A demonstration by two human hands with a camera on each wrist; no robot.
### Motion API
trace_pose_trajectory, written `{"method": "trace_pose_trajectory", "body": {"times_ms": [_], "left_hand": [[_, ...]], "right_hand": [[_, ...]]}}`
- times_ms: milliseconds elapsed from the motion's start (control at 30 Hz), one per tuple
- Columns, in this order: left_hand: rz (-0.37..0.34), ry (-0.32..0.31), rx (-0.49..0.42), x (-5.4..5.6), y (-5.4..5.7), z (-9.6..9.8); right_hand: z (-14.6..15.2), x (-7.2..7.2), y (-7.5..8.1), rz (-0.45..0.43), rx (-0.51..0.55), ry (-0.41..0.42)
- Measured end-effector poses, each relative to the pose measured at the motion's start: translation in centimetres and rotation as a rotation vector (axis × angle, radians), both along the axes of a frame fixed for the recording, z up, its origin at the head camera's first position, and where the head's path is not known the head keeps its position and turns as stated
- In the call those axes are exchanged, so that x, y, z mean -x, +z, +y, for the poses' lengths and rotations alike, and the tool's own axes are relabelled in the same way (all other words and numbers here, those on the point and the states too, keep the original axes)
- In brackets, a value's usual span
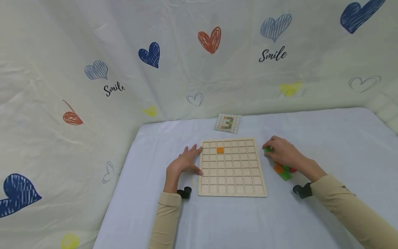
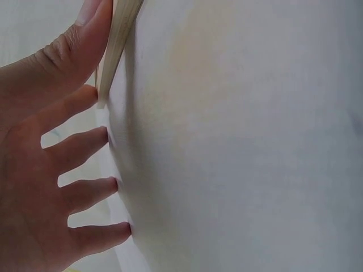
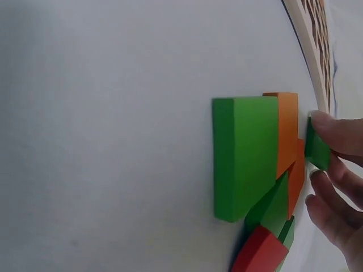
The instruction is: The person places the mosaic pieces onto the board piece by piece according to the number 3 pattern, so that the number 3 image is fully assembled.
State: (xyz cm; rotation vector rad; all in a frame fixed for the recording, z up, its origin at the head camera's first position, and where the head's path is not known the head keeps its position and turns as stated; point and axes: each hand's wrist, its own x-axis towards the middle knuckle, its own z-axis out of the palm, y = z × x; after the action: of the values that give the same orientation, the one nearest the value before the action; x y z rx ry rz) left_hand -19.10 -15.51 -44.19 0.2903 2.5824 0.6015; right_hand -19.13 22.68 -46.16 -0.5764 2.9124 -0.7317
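A square wooden grid board (image 1: 231,172) lies on the table, with one orange tile (image 1: 220,150) in a cell near its top. My left hand (image 1: 183,163) rests at the board's left edge, fingers spread, with thumb and index finger touching the rim. To the right of the board, my right hand (image 1: 284,151) pinches a small green tile (image 3: 317,146) between thumb and fingers. Just under that hand is a loose cluster: a green tile (image 3: 255,153), an orange tile (image 3: 287,133), a red tile (image 3: 261,251) and several others, partly overlapping.
Behind the board lies a pattern card (image 1: 228,123) showing green, orange and red squares on a grid. A white cloth covers the table (image 1: 224,221). A pale curtain (image 1: 174,31) printed with hearts hangs along the back and left. Black wrist cameras sit on both wrists.
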Motion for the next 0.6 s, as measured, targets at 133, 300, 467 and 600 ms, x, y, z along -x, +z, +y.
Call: {"method": "trace_pose_trajectory", "body": {"times_ms": [133,300,467,600], "left_hand": [[0.0,-0.008,0.006,0.13,0.07,0.3],[0.0,-0.018,0.001,0.25,-0.04,0.46],[0.001,-0.006,0.025,0.11,-0.08,0.22],[-0.008,0.004,0.019,-0.03,-0.06,0.17]], "right_hand": [[0.25,-0.05,0.17,-0.003,0.044,-0.011],[0.4,-0.07,0.15,0.017,0.114,-0.02],[0.02,-0.18,0.01,0.017,0.166,-0.023],[-0.25,-0.4,0.28,-0.011,0.186,-0.053]]}}
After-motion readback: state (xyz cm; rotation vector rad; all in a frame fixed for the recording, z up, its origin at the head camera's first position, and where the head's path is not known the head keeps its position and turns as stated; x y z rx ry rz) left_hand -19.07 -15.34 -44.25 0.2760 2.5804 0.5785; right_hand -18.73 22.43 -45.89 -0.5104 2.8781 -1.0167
